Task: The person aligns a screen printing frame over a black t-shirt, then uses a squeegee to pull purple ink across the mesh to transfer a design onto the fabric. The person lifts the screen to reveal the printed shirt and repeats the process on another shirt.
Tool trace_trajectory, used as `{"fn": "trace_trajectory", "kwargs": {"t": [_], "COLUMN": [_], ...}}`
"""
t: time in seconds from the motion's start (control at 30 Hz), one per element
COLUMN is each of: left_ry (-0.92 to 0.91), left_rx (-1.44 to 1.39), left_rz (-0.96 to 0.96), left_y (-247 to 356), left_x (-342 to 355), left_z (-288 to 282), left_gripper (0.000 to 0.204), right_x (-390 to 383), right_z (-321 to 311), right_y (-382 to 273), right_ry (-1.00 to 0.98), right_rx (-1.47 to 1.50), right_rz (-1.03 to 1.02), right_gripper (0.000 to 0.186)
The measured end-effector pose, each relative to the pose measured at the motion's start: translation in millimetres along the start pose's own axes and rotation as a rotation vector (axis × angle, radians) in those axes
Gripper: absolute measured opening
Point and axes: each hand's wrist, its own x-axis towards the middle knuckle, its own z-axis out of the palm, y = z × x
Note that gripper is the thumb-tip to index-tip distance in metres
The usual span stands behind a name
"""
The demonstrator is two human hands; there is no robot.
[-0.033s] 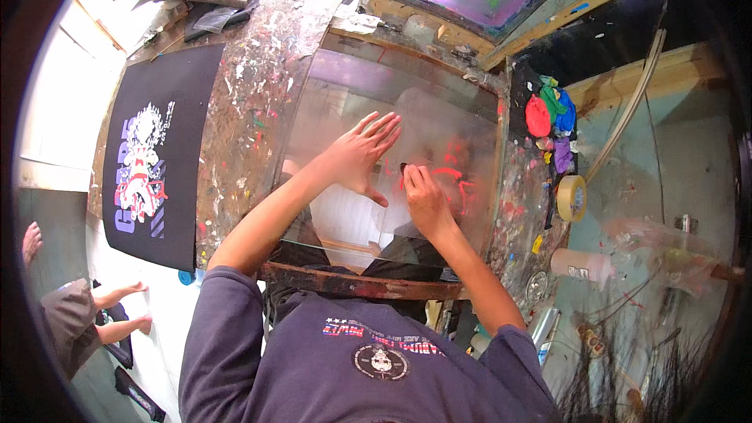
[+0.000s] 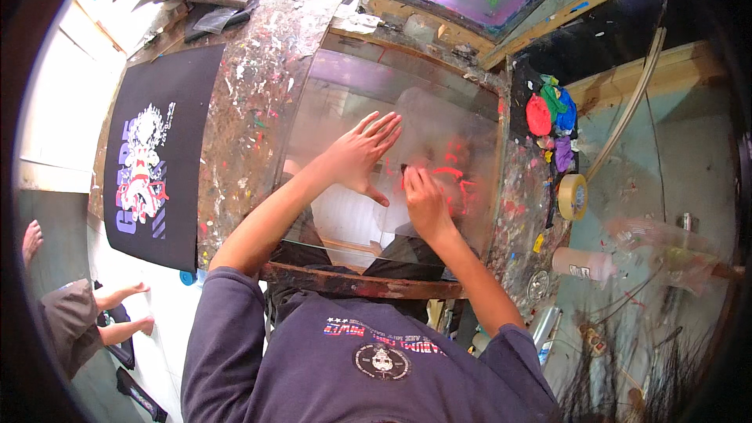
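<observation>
Both hands (image 2: 359, 160) touch a glassy pane (image 2: 454, 102) (right (image 2: 428, 200) pinching a dark bit (image 2: 404, 168))

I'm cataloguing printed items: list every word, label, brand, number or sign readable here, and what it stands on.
Wording not copied.
Black panel: large purple lettering, legible in part.
Navy T-shirt: coloured chest lettering, partly legible; round emblem, text too small.
Pinkish bottle: label too small to read.
</observation>
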Motion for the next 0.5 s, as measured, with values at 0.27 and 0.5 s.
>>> {"fn": "trace_trajectory", "kwargs": {"t": [0.27, 0.5], "left_ry": [-0.016, -0.016], "left_rx": [-0.016, 0.010], "left_rz": [-0.001, 0.000], "left_y": [1.2, -1.1], "left_x": [0.7, 1.3], "left_z": [0.8, -0.5], "left_gripper": [0.154, 0.154], "right_x": [8.2, -20.2], "right_z": [-3.0, -29.5], "right_y": [-8.6, 0.9], "right_ry": [-0.007, -0.134], "right_rx": [0.071, 0.405], "right_rz": [0.071, 0.065], "right_gripper": [0.030, 0.035]}}
